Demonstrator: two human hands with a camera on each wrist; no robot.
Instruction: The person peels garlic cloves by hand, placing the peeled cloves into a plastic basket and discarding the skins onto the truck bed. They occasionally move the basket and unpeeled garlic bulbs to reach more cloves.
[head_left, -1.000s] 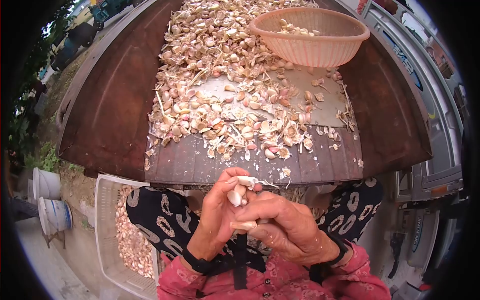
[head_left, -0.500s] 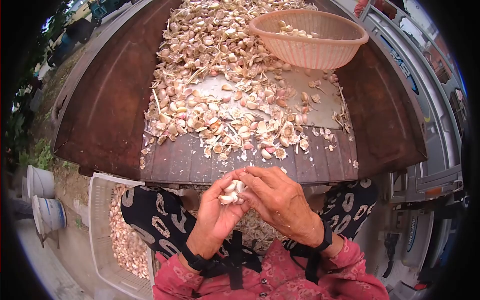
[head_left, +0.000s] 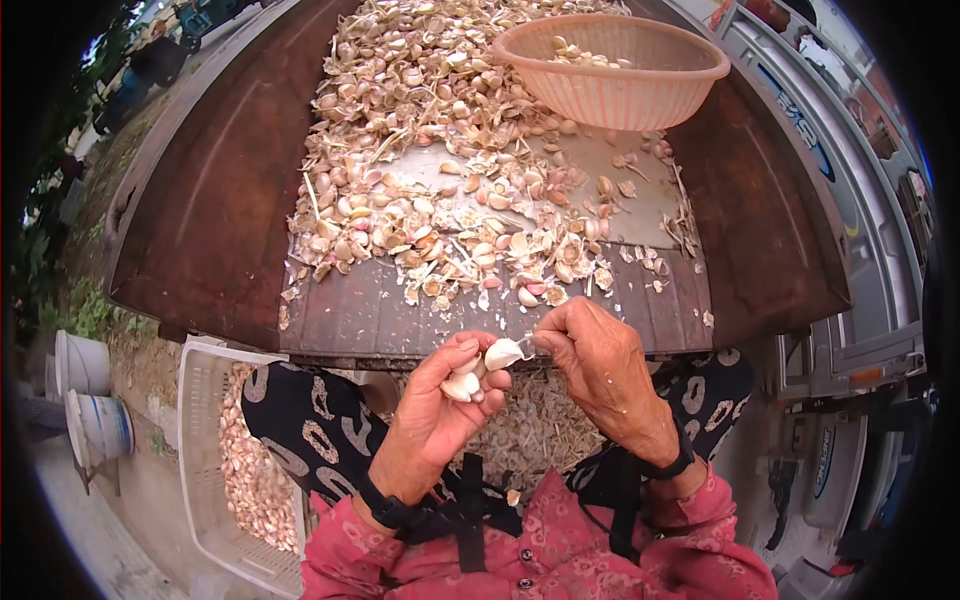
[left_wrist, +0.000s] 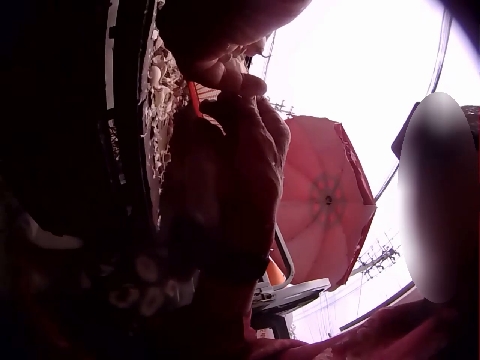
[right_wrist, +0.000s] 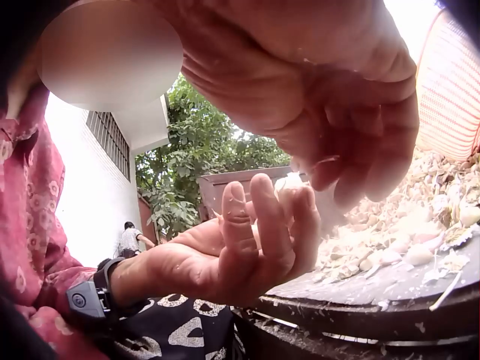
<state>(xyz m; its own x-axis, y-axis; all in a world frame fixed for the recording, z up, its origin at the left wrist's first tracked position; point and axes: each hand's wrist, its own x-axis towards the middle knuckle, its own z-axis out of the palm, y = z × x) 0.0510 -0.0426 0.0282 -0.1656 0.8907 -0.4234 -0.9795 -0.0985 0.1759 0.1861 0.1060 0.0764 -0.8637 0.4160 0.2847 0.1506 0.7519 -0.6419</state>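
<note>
Hands [head_left: 612, 385] apart, left [head_left: 425, 415] gripping cloves [head_left: 503, 354], 1 seemingly pointing lengthwise rightward, right pinching skin [head_left: 528, 346].

Around the garlic cloves [head_left: 465, 386] in our grip, we count two wristbands [head_left: 388, 508] [head_left: 682, 456] on the body side, one plastic basket [head_left: 620, 92] beyond, and one crate [head_left: 205, 430] and two buckets [head_left: 82, 366] [head_left: 99, 428] to the left. We see one umbrella [left_wrist: 319, 191] past the grip.

My left hand [left_wrist: 225, 37] hangs above, its shadowed fingers close to those of my right hand [left_wrist: 240, 165]; what they hold is too dark to tell. Left of my fingers lies the garlic pile [left_wrist: 160, 97], and below them to the right spreads a red umbrella [left_wrist: 319, 180].
</note>
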